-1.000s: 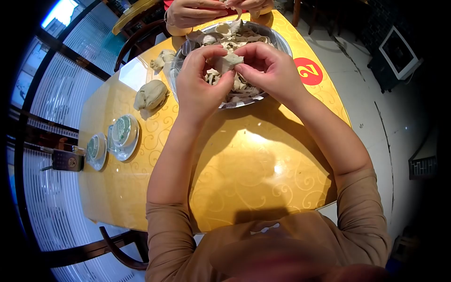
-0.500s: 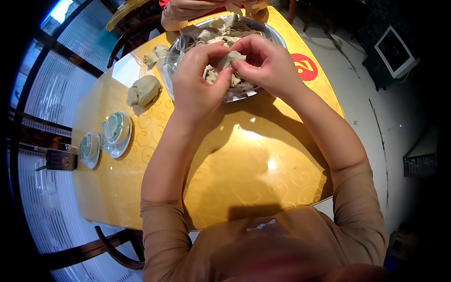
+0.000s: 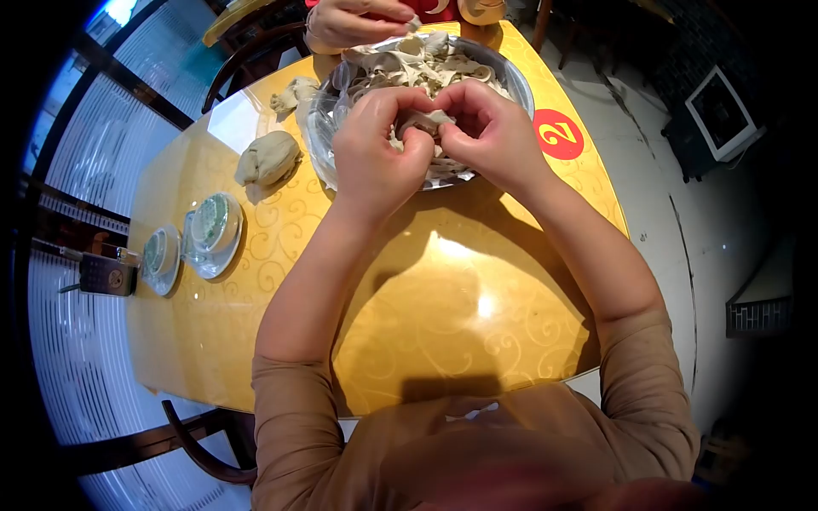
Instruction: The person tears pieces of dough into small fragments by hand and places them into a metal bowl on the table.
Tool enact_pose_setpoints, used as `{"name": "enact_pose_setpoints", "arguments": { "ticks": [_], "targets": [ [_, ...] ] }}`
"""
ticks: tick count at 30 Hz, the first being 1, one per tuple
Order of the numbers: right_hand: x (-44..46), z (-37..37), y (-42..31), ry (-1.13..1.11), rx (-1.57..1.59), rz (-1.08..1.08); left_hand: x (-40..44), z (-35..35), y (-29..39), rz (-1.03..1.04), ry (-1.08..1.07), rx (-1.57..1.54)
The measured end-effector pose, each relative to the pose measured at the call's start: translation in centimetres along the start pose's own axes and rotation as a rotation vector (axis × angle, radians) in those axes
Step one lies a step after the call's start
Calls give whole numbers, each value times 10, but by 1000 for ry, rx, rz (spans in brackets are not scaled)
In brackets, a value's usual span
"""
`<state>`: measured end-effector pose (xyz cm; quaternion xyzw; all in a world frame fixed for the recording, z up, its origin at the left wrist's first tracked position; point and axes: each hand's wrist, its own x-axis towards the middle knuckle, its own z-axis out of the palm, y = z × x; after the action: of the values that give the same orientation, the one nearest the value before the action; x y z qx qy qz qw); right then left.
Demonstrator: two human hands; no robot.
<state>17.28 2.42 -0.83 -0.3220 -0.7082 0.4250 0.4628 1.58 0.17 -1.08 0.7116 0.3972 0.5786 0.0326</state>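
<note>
Both of my hands are over a metal basin (image 3: 521, 85) lined with clear plastic, filled with torn, flat pieces of greyish dough (image 3: 426, 64). Between my fingertips is a small piece of dough (image 3: 423, 123). My left hand (image 3: 381, 149) pinches it from one side with thumb and curled fingers. From the other side my right hand (image 3: 492, 128) grips it the same way, so the fingertips of the two hands nearly meet. Part of the piece is hidden behind my fingers.
A lump of dough (image 3: 268, 159) and a smaller lump (image 3: 296, 94) lie left of the basin. Wrapped dishes (image 3: 215, 226) stand at the table's left. Opposite, another person's hand (image 3: 358, 21) is above the basin's far rim. A red sticker (image 3: 558, 134) marks the right edge.
My fingertips have come closer together around the dough, and less of it shows. Across the table, the other person's hands have moved apart. The view has shifted slightly.
</note>
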Motion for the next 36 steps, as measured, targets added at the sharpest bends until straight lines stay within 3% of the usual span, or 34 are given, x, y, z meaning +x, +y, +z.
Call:
{"name": "enact_pose_setpoints", "arguments": {
  "ticks": [3, 6, 9, 14, 23, 26, 32, 36],
  "targets": [
    [0, -1, 1, -6, -46, -20, 2, 0, -1, -76, 13, -93],
    [1, -3, -7, -33, 16, 95, 2, 0, 4, -162, 23, -150],
    [5, -3, 4, -43, 235, -53, 3, -1, 6, -142, 22, -131],
    [8, -10, 5, -58, 159, 29, 5, -3, 7, -106, -21, -78],
    [1, -7, -4, -6, -253, 1, -2, 4, 14, -135, -32, -112],
    [5, -3, 11, 100, -110, -67, -3, 5, 12, -135, -42, -130],
    [8, -4, 20, 88, 37, -82, -2, 2, 11, -226, -62, -197],
    [6, -7, 6, -26, -60, 26, -1, 6, 8, -275, -24, -239]
  ]
}}
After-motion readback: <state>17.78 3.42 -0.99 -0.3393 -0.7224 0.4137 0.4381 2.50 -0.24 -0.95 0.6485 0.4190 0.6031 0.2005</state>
